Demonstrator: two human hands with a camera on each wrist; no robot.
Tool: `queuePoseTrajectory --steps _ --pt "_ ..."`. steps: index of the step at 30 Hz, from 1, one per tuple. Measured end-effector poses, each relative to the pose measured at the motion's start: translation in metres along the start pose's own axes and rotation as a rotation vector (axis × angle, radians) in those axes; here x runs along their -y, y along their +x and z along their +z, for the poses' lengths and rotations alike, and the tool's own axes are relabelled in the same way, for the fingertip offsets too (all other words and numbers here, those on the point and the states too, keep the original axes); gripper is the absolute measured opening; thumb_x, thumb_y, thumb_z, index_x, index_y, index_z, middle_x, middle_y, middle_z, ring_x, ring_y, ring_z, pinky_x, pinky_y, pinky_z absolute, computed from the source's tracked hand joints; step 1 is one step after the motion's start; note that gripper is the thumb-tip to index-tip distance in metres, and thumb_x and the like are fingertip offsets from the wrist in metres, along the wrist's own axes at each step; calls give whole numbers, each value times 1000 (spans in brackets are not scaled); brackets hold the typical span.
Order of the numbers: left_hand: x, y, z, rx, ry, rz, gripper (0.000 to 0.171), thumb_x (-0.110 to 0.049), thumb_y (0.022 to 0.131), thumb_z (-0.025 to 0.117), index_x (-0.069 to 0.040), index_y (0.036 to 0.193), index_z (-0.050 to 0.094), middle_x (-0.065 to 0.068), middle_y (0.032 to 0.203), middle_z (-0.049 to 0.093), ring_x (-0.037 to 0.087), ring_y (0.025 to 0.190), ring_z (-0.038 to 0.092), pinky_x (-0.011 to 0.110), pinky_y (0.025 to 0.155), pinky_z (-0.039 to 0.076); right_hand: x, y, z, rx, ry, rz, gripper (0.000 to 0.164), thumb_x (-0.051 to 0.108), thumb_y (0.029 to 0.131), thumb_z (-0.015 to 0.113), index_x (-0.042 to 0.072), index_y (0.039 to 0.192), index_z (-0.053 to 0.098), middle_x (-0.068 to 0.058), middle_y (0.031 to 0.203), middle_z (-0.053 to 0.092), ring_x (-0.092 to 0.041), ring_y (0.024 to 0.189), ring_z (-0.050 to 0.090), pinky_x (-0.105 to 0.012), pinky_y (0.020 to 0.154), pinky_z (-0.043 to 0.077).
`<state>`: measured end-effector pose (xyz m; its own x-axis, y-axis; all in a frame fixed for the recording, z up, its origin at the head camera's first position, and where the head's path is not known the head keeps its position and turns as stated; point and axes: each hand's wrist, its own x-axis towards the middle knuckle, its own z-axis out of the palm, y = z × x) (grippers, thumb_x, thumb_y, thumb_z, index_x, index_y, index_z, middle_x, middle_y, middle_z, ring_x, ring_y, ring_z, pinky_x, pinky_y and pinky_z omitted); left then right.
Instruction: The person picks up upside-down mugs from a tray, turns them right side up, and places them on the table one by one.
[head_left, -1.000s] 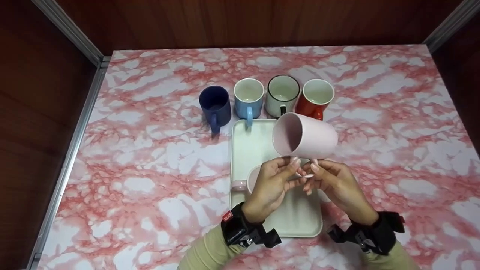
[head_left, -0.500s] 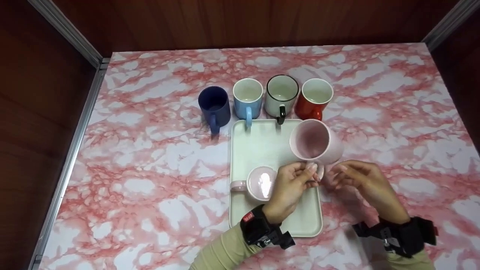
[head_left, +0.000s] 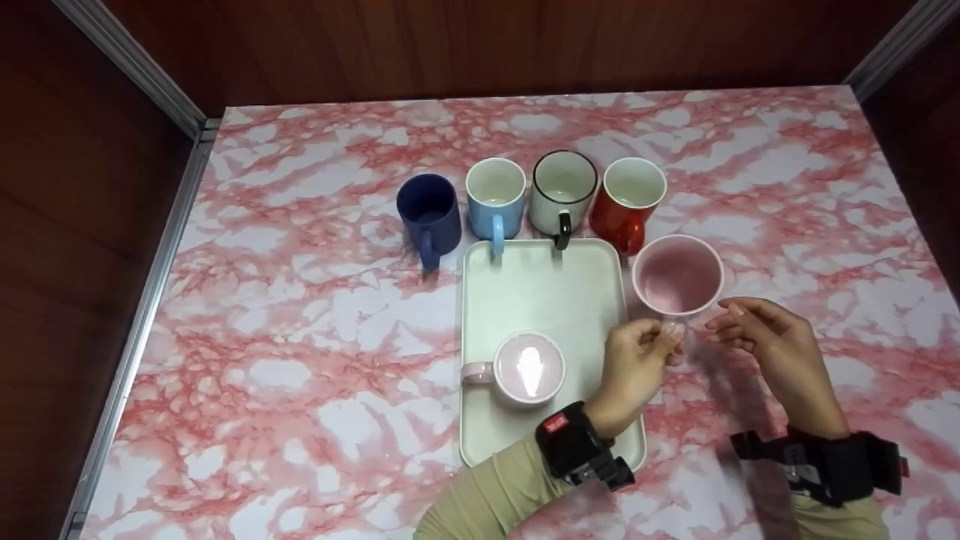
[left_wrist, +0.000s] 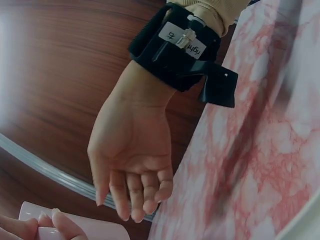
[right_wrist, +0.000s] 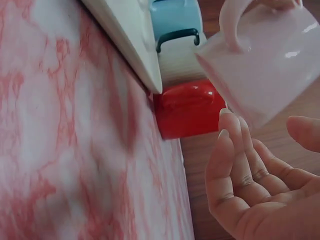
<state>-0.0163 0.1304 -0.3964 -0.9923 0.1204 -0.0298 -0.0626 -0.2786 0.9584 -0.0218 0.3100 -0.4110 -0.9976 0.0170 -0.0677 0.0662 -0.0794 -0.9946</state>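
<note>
My left hand (head_left: 634,367) pinches the handle of a pink mug (head_left: 679,274), upright beyond the tray's right edge. In the right wrist view this pink mug (right_wrist: 265,60) hangs above the table, handle toward the upper left. My right hand (head_left: 780,352) lies just right of the mug with loosely bent fingers and holds nothing. Its fingertips come close to the mug's base in the right wrist view. A second pink mug (head_left: 529,367) stands on the cream tray (head_left: 540,292), handle pointing left.
Behind the tray stands a row of mugs: dark blue (head_left: 431,217), light blue (head_left: 495,199), white with black rim (head_left: 564,187) and red (head_left: 630,202). Their handles face me. Wood-look panels (head_left: 480,45) bound the pink marbled table (head_left: 300,300).
The held mug has turned from lying sideways to upright and moved right, off the tray. My right hand has come away from it and also moved right.
</note>
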Motion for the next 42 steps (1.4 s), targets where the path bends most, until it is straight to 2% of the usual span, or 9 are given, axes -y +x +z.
queuePoseTrajectory --steps 2,7,13,17,22,27,30,35,42 --pt "3 5 6 -3 54 4 13 2 85 58 13 79 60 19 69 62 18 56 58 23 55 51 -1 0 -2 -21 -25 20 31 15 92 55 -7 113 55 -13 86 64 -20 77 61 -24 67 50" --pt "12 18 19 -42 222 33 12 0 85 60 6 76 64 8 65 62 3 54 52 16 53 46 -2 -1 -7 -78 -90 40 33 19 91 57 -5 113 55 -11 87 64 -19 79 60 -25 70 49" --pt "25 35 30 -75 344 84 13 -4 85 61 0 74 67 3 64 63 -2 56 51 11 54 41 -10 5 -18 -187 -355 1 35 23 90 58 -5 111 58 -8 85 65 -17 77 61 -21 68 49" --pt "32 44 35 -95 387 81 13 -7 85 62 -3 73 68 -1 64 63 -5 57 48 10 56 39 -28 14 -34 -209 -503 -22 35 25 90 59 -3 111 59 -9 86 65 -16 78 60 -19 65 48" --pt "41 54 39 -119 435 112 15 -8 85 61 -4 72 68 -2 64 62 -3 58 49 10 57 39 -44 20 -49 -207 -664 -99 33 27 90 59 -1 107 62 -4 87 65 -5 77 60 -13 63 46" --pt "52 62 41 -156 536 192 18 -9 85 62 -6 68 66 -1 63 62 -1 59 52 8 60 39 -37 14 -44 -218 -691 -62 35 28 90 57 -3 108 61 -8 90 63 -6 77 60 -14 62 47" --pt "57 66 40 -171 572 215 17 -8 85 62 -7 68 67 -2 63 63 2 59 54 9 59 40 -29 9 -38 -231 -644 -25 35 26 90 57 -4 108 61 -11 90 62 -8 76 60 -15 60 47" --pt "61 71 41 -173 610 233 16 -7 84 61 -9 71 68 -2 64 64 5 60 57 12 60 42 -22 7 -35 -223 -670 -1 38 29 91 55 -4 109 59 -12 91 62 -8 77 60 -15 62 47" --pt "58 79 43 -140 610 173 16 -9 88 56 -10 76 67 -3 66 63 3 60 56 10 58 40 -25 13 -48 -221 -708 -69 32 24 91 56 -4 106 62 -3 87 64 -2 75 57 -13 63 41"
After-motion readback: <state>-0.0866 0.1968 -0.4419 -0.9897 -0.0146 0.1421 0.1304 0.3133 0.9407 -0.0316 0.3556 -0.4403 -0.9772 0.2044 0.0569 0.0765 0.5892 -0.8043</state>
